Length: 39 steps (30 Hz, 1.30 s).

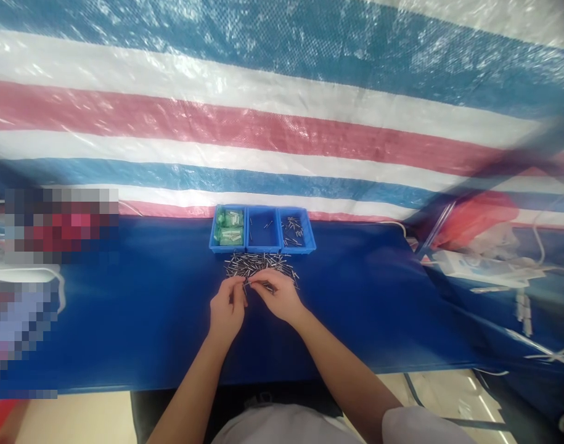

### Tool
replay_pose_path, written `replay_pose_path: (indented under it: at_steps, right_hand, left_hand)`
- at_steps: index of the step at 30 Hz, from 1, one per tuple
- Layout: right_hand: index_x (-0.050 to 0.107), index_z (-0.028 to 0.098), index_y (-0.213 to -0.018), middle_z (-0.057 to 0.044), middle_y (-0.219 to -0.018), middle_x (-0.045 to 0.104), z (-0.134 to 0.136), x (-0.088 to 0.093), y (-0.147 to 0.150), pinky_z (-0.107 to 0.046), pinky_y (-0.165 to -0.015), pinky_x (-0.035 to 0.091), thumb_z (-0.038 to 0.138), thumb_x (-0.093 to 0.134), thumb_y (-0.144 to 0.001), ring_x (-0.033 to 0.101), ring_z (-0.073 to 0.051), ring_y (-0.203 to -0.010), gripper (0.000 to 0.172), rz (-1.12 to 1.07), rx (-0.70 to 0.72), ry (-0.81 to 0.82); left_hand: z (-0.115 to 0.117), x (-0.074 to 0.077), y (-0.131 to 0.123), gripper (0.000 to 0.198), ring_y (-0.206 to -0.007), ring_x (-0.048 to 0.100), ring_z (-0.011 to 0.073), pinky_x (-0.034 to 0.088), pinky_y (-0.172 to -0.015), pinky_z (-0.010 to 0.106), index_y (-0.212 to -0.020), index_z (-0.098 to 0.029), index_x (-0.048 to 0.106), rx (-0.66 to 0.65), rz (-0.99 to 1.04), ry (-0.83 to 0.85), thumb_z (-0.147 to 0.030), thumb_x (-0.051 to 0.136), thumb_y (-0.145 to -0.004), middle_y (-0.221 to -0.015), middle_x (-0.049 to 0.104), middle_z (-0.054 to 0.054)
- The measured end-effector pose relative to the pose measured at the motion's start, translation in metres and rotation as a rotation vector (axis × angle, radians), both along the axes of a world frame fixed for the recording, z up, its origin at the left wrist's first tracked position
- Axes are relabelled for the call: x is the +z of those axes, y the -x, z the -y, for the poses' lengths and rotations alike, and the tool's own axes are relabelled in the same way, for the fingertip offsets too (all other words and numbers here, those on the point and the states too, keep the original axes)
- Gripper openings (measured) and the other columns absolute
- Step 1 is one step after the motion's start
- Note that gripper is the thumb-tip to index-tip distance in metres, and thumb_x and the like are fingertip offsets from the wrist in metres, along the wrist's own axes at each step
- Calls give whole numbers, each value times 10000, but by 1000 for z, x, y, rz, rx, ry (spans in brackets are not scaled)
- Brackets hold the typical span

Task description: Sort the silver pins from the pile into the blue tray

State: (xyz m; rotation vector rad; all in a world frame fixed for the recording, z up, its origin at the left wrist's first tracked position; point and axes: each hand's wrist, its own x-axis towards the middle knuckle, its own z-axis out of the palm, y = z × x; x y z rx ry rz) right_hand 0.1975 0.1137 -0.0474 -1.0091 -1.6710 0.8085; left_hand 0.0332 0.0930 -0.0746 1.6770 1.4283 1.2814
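My left hand [227,305] and my right hand [279,297] meet at the near edge of a pile of thin metal rods [249,264], dark and silver. Both hands are closed in a pinch, fingertips almost touching. A small thin metal rod [246,283] seems to be held between the two sets of fingertips; its details are too small to make out. Just behind the pile stand three joined blue bins. The left bin [212,239] holds pale pieces in green wrapping, the middle bin [263,248] a few rods, and the right bin [310,237] several rods.
A blue-covered table [161,320] lies under everything, with a striped plastic sheet [282,123] hanging behind. To the right are a red bag [485,216], a white box [466,266] and cables. Pixelated items [64,225] and a white cable [61,293] lie at the left.
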Motion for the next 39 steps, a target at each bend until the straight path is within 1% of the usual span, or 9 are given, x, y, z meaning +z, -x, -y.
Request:
replay_pose_path:
  at_steps: [3, 7, 12, 15, 21, 25, 29, 35, 39]
  right_hand:
    - [731, 240, -988, -32, -942, 734, 0, 0, 1, -281, -796, 572, 205, 641, -913, 690, -154, -874, 122, 26, -14, -17]
    - [726, 235, -969, -27, -927, 731, -1, -1, -1, -259, -735, 558, 193, 629, -919, 681, -146, -844, 117, 47, -52, 24]
    - [715, 226, -935, -25, -897, 724, -1, -4, -5, -257, -733, 535, 221, 617, -935, 664, -146, -824, 99, 84, -81, 11]
    - [701, 216, -891, -23, -853, 709, -1, -5, -7, -251, -727, 519, 243, 587, -957, 647, -140, -795, 134, 120, -96, 7]
    - [671, 202, -798, -19, -757, 665, 1, -4, -8, -253, -672, 491, 293, 559, -973, 610, -135, -717, 226, 152, -98, 17]
    - [696, 216, -927, -32, -847, 691, 2, -2, -7, -265, -693, 521, 278, 584, -958, 627, -141, -754, 132, 113, -77, 15]
    - [701, 231, -984, -39, -911, 695, 4, -2, -6, -283, -736, 555, 249, 642, -918, 642, -150, -818, 90, 80, 9, -45]
    - [708, 241, -1033, -52, -970, 699, 3, -9, -4, -283, -748, 565, 211, 623, -929, 650, -151, -851, 138, 76, -32, -91]
    - [713, 236, -995, -39, -924, 710, 2, -9, -4, -282, -765, 551, 218, 628, -933, 654, -155, -866, 107, 82, -66, -86]
  left_hand:
    - [1, 1, 1, 208, -565, 613, 94, 513, -605, 214, -1138, -199, 580, -4, -12, 22, -294, 465, -993, -641, 593, -39]
    - [0, 2, -1, 212, -689, 673, 106, 550, -668, 234, -1144, -201, 584, 19, 28, 1, -306, 526, -968, -896, 691, 25]
    - [-3, 7, -5, 149, -771, 684, 118, 572, -748, 270, -1054, -190, 623, 4, 52, -90, -277, 574, -943, -1093, 672, 72]
    - [-3, 9, -5, 129, -768, 679, 117, 567, -747, 265, -1031, -188, 637, -1, 25, -124, -261, 581, -940, -1059, 680, 67]
    - [-2, 6, -3, 130, -673, 664, 100, 546, -700, 243, -1016, -196, 652, 31, -41, -64, -280, 604, -929, -876, 692, 10]
    - [-2, 2, -2, 154, -632, 639, 97, 531, -650, 236, -1034, -197, 645, 37, -44, -38, -292, 555, -952, -819, 675, 3]
    - [-1, 1, -1, 174, -633, 642, 108, 537, -649, 244, -1043, -196, 639, 86, -35, -13, -317, 557, -949, -785, 669, 2]
    - [0, 4, -2, 205, -677, 683, 129, 569, -692, 268, -1074, -191, 625, 107, 12, 20, -338, 571, -942, -813, 695, 15]
    - [2, 10, -4, 228, -753, 710, 140, 583, -708, 274, -1099, -192, 622, 94, 59, 6, -337, 603, -925, -991, 716, 54]
